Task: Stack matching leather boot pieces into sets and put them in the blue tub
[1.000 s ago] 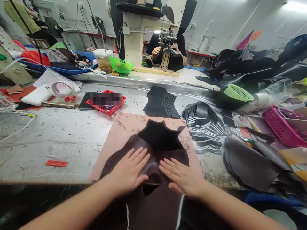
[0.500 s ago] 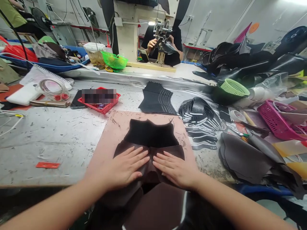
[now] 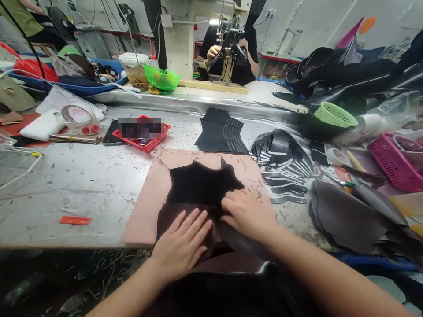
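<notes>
A black piece (image 3: 198,182) lies on the pink board (image 3: 142,211), its near part covered by a dark brown piece (image 3: 168,215). My left hand (image 3: 187,242) rests on the brown piece with its fingers spread. At the right edge of the two pieces, my right hand (image 3: 246,213) has its fingers curled and pressed together on the dark material; its fingertips are partly hidden. The brown piece hangs over the near edge of the board towards my lap, where more dark glossy material (image 3: 231,281) lies.
Beyond the board lies a black stack (image 3: 220,130); black strips with white edges (image 3: 280,154) are to its right. A red basket (image 3: 142,141) stands left, brown pieces (image 3: 346,215) right. A person's hand (image 3: 213,53) is at the machine (image 3: 228,57).
My right hand has gone from lying flat to curled fingers, drawing the right side of the pieces askew. My left hand has moved slightly nearer. The whole view has shifted a little.
</notes>
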### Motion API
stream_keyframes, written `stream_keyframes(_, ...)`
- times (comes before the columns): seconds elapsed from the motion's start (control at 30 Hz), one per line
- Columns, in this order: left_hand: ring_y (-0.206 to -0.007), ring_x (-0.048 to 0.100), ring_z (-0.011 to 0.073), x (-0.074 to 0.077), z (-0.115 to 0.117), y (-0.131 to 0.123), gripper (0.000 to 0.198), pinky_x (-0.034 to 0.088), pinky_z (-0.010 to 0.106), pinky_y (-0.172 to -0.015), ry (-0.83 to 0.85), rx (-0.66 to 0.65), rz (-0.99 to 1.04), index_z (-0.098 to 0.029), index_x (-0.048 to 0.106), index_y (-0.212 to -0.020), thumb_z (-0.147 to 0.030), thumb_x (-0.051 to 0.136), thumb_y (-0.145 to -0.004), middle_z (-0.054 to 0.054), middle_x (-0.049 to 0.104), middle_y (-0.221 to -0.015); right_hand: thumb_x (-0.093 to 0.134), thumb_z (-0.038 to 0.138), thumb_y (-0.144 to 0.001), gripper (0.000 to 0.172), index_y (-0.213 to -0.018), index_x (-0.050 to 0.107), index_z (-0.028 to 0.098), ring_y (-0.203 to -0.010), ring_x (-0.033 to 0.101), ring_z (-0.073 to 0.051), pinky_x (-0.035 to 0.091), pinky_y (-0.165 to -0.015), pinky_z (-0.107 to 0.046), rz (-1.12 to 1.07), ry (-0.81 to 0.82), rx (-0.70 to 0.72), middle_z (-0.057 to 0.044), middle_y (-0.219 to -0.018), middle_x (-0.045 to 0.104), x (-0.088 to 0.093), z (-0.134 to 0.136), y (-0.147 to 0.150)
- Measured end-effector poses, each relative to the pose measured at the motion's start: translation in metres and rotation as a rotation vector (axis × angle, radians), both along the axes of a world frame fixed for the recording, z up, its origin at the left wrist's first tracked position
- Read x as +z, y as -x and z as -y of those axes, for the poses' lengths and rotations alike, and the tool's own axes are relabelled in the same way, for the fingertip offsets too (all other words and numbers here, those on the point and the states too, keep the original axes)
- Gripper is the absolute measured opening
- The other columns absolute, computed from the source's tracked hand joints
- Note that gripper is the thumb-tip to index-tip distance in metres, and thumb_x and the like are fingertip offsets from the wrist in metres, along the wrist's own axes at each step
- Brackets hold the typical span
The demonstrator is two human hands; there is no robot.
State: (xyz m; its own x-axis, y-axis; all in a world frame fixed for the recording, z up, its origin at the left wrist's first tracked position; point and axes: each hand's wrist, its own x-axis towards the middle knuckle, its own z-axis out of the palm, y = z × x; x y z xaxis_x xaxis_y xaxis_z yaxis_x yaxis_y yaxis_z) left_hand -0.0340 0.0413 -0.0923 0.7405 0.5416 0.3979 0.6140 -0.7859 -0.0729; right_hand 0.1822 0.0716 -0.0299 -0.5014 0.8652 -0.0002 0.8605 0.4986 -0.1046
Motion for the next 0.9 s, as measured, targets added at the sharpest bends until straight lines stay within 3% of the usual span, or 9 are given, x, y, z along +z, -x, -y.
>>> stream_keyframes(0.1,-0.126,0.038,0.0216,-0.004,0.004,0.003,0.039,0.015,0.038,-0.112,-0.060,-0.069,0.064,-0.020,0.052,-0.124,-0.035,0.047,-0.088,0.001,0.049,-0.132,0.049,0.010,-0.081,0.013,-0.074,0.058,0.017,-0.073,0.055,-0.018,0.036,-0.068,-0.031,0.098,0.080,0.193,-0.004,-0.076,0.061,0.007,0.003,0.005)
stream_keyframes(0.17,-0.126,0.039,0.0210,-0.005,0.004,0.005,0.038,0.015,0.037,-0.113,-0.066,-0.091,0.081,-0.018,0.054,-0.122,-0.033,0.049,-0.088,0.001,0.051,-0.131,0.048,0.007,-0.078,0.013,-0.076,0.058,0.016,-0.072,0.055,-0.017,0.035,-0.068,-0.030,0.114,0.165,0.251,-0.004,-0.079,0.062,0.010,0.005,0.005)
stream_keyframes(0.47,-0.128,0.036,0.0205,-0.006,0.003,0.010,0.040,0.013,0.038,-0.114,-0.098,-0.144,0.090,-0.018,0.053,-0.122,-0.035,0.051,-0.087,0.002,0.052,-0.130,0.063,0.021,-0.074,0.008,-0.080,0.060,0.018,-0.076,0.061,-0.017,0.036,-0.064,-0.025,0.064,0.422,0.080,-0.002,-0.082,0.067,0.024,-0.004,0.015)
stream_keyframes(0.63,-0.132,0.029,0.0173,-0.003,0.004,0.015,0.038,0.010,0.037,-0.114,-0.069,-0.176,0.079,-0.020,0.050,-0.126,-0.027,0.048,-0.088,-0.001,0.047,-0.134,0.060,0.026,-0.078,0.011,-0.084,0.058,0.017,-0.069,0.061,-0.019,0.034,-0.053,-0.024,0.146,0.491,0.141,-0.005,-0.078,0.066,0.036,-0.007,0.022)
stream_keyframes(0.8,-0.122,0.044,0.0197,-0.004,-0.002,0.013,0.038,0.013,0.036,-0.111,0.001,-0.098,0.030,-0.022,0.049,-0.126,-0.035,0.040,-0.091,0.000,0.051,-0.131,0.059,0.023,-0.080,0.013,-0.091,0.057,0.016,-0.077,0.061,-0.021,0.038,-0.062,-0.025,0.176,0.376,0.157,-0.005,-0.075,0.065,0.042,-0.018,0.024)
stream_keyframes(0.9,-0.117,0.048,0.0191,-0.005,-0.001,0.009,0.037,0.022,0.036,-0.107,0.074,-0.043,0.042,-0.027,0.051,-0.124,-0.040,0.037,-0.092,-0.002,0.055,-0.126,0.064,0.023,-0.074,0.017,-0.090,0.059,0.018,-0.078,0.061,-0.020,0.038,-0.061,-0.023,0.154,0.448,0.116,-0.002,-0.076,0.066,0.036,-0.027,0.023)
